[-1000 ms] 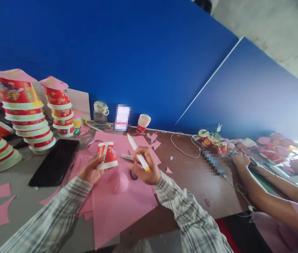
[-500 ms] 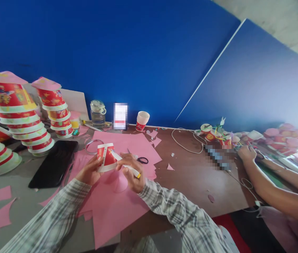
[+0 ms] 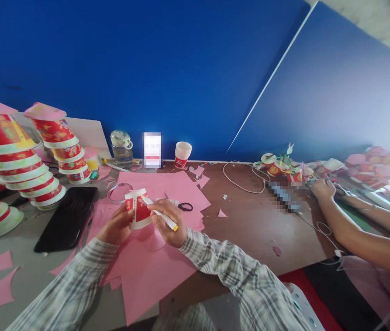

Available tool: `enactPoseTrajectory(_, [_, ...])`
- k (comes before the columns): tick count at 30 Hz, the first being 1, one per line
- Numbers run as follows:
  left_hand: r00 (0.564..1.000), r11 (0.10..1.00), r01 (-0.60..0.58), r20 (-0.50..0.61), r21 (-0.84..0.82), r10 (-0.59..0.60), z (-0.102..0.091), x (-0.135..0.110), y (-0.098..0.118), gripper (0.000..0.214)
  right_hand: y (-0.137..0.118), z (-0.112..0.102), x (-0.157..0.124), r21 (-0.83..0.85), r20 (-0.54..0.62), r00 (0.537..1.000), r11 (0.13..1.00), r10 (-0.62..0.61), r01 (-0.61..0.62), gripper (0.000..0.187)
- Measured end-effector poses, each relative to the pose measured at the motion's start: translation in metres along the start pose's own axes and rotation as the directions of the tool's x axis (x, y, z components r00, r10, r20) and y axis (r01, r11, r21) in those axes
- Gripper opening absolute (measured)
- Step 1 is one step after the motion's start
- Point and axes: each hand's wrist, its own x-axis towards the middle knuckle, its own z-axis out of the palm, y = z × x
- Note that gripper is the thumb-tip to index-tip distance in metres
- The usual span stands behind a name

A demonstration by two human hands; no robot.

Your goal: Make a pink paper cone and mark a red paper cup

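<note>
My left hand (image 3: pixel 114 226) is closed round a small red and white paper cup (image 3: pixel 137 209), held upside down above the pink paper sheets (image 3: pixel 160 257). My right hand (image 3: pixel 168 221) grips a white marker with a yellow end (image 3: pixel 161 214), and the marker's tip rests against the side of the cup. Both sleeves are grey plaid. Black-handled scissors (image 3: pixel 184 206) lie on the pink paper just right of my right hand.
Stacks of red paper cups (image 3: pixel 25 156) with pink cone tops stand at the left, beside a black phone (image 3: pixel 66 218). A glass jar (image 3: pixel 122 148) and another cup (image 3: pixel 182 155) stand by the blue wall. Another person's arms (image 3: pixel 346 230) work at the right, near a white cable (image 3: pixel 239 184).
My right hand has lowered the marker from an upright hold and brought its tip onto the cup. The scissors, earlier behind my hand, now show.
</note>
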Motion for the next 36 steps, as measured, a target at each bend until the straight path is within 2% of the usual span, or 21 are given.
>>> enactPoseTrajectory(8, [0.998, 0.999, 0.007, -0.066, 0.033, -0.005, 0.0018, -0.0001, -0.0002, 0.039, -0.0010, 0.0003, 0.0012, -0.024, 0.016, 1.000, 0.999, -0.024, 0.025, 0.025])
enactPoseTrajectory(19, [1.000, 1.000, 0.012, -0.029, 0.025, -0.011, 0.0009, 0.0003, 0.0006, 0.043, -0.0021, 0.0001, 0.0003, -0.031, 0.011, 0.999, 0.998, -0.049, 0.050, 0.024])
enactPoseTrajectory(28, [0.998, 0.999, 0.011, -0.067, 0.046, -0.008, 0.0014, -0.0007, 0.0002, 0.044, -0.0038, -0.0016, 0.0017, -0.064, 0.042, 0.999, 0.997, -0.034, 0.037, 0.026])
enactPoseTrajectory(36, [0.999, 0.999, -0.002, -0.041, 0.034, 0.004, -0.0009, -0.0001, -0.0003, 0.040, -0.0052, -0.0016, 0.0016, -0.063, 0.057, 0.998, 0.998, -0.022, 0.025, 0.026])
